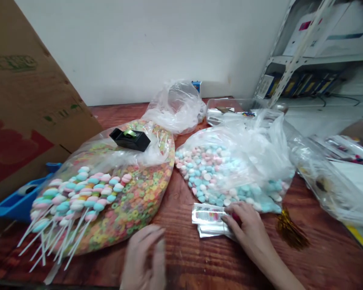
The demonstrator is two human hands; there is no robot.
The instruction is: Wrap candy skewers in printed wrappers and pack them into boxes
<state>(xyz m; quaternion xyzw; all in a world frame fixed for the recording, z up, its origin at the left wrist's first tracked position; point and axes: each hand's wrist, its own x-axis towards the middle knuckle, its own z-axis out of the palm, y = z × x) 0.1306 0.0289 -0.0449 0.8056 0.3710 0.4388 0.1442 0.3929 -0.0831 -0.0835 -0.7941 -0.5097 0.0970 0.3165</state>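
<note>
My right hand (245, 223) is at the right end of a small stack of silver printed wrappers (210, 215), thumb and fingers closing on the top one. My left hand (145, 257), blurred by motion, is over the table's front edge with nothing visible in it and its fingers apart. Behind the wrappers lies a clear bag of pink, white and blue marshmallow candies (211, 173). Left of it, a large clear bag of coloured ring candies (148, 197) carries a pile of candy skewers (81, 193) on white sticks. A black tape dispenser (131, 140) sits on that same bag.
A cardboard box (27, 88) and a blue tape dispenser (21, 197) stand at the left. Gold tinsel ties (292, 231) lie right of my right hand. Behind are a crumpled clear bag (175, 106) and a clear plastic tray (213, 117); metal shelving (296, 60) stands back right.
</note>
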